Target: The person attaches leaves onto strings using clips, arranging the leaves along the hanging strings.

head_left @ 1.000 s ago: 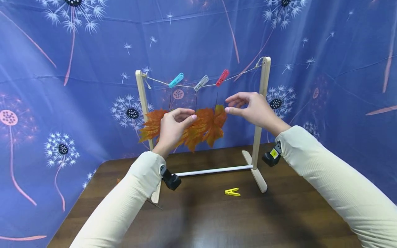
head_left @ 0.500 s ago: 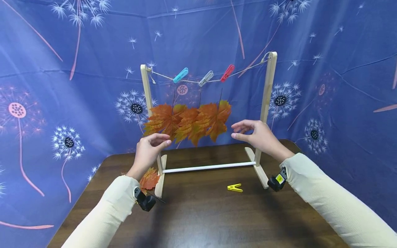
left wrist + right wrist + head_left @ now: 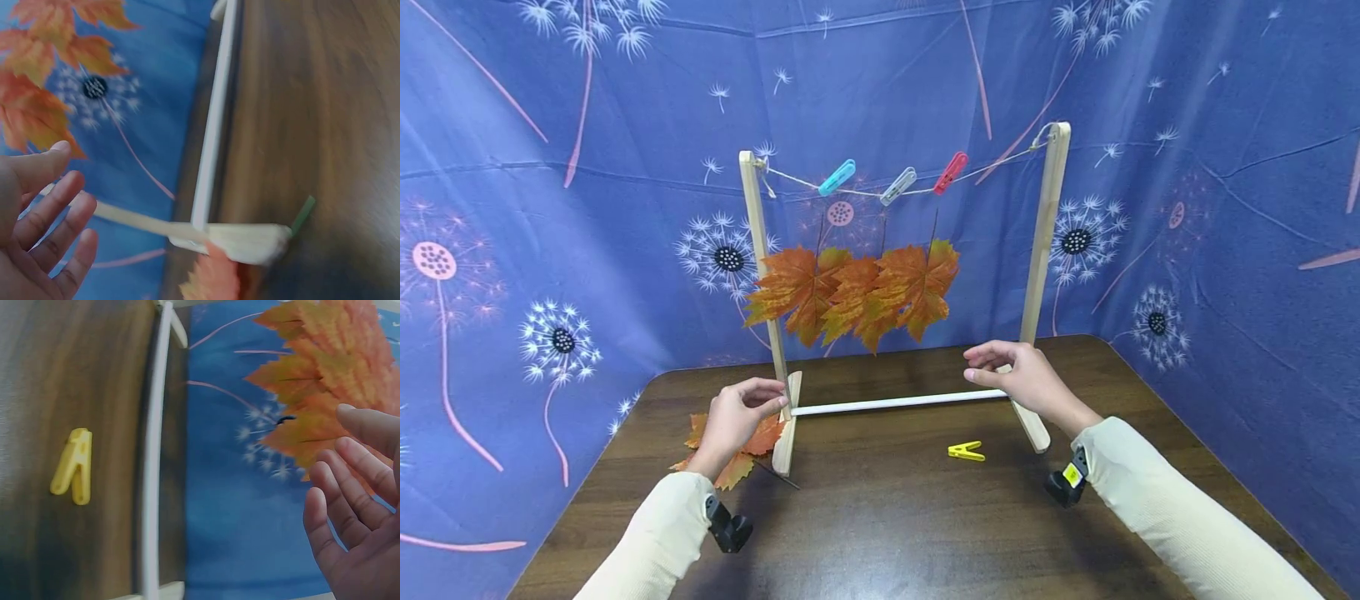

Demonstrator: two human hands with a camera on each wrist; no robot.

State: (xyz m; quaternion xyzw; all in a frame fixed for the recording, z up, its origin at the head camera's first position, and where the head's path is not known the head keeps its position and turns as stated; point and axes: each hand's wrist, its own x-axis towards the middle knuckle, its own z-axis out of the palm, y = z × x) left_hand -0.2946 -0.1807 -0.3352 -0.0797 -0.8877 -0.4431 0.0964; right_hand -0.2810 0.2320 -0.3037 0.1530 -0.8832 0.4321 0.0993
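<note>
My left hand (image 3: 735,419), fingers relaxed and holding nothing, hovers over the orange maple leaf (image 3: 765,437) lying by the rack's left foot. My right hand (image 3: 1026,380), also loose and holding nothing, is in front of the right post's base. Three maple leaves hang in an overlapping row below the string: left leaf (image 3: 793,287), middle leaf (image 3: 852,302), right leaf (image 3: 919,286). Above their stems a blue clothespin (image 3: 837,177), a grey clothespin (image 3: 898,187) and a red clothespin (image 3: 951,172) sit on the string. A yellow clothespin (image 3: 74,465) lies on the table.
The wooden rack has a left post (image 3: 755,221), a right post (image 3: 1047,225) and a white bottom rod (image 3: 895,404). Its feet stand on the brown table (image 3: 887,517). A blue dandelion-print cloth (image 3: 895,75) hangs behind.
Both hands have come down from beside the hanging leaves, the left also moving left toward the leaf on the table. The hanging leaves stay in place below the string.
</note>
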